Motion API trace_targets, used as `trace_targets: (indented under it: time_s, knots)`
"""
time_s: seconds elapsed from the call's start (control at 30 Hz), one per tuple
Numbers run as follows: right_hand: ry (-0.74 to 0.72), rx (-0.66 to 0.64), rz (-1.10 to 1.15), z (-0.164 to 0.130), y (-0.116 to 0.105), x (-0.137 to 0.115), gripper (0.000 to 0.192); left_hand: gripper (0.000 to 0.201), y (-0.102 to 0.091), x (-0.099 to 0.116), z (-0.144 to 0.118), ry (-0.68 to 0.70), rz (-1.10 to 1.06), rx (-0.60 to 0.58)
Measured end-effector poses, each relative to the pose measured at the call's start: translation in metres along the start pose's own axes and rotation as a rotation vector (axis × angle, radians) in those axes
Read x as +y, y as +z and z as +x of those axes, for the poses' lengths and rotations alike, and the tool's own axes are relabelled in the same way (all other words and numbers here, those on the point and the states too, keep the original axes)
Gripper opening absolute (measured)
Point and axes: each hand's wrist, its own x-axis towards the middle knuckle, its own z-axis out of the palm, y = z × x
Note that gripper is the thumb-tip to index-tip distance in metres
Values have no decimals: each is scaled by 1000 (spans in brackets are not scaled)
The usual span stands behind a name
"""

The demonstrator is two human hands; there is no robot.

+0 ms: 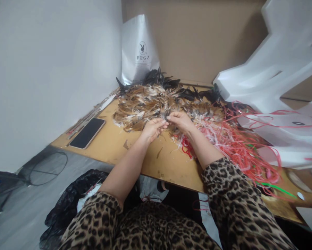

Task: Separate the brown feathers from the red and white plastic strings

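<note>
My left hand (155, 129) and my right hand (181, 121) meet over the table, their fingertips pinched close together. Between them is a small greyish feather (165, 115), partly hidden by the fingers and hard to separate from those behind. Just beyond my hands spreads a heap of brown and white feathers (137, 107), with black feathers (158, 78) along its far side. Right of my right hand lies a tangled pile of red and pink ribbon strips (239, 146), close under my forearm.
A phone (87, 133) lies at the table's (168, 166) left side. A silver bag (140, 48) stands against the back panel. Large white sheeting (262, 66) rises at the right. A green strip (278, 188) lies near the front right. A black plastic bag (67, 201) is on the floor.
</note>
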Motion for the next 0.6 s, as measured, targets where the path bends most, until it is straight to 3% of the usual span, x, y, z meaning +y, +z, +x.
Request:
trace_targets:
  time_s: [0.27,0.47,0.6]
  knots:
    - [11,14,-87,1,-3,-5,31,12,2,1,-3,5,105,-4]
    - [-23,355,-358,6,-46,-1,26,12,-1,1,-1,28,61,43]
    - [10,341,-680,2,-72,2,23,11,-3,0,1,41,36,56]
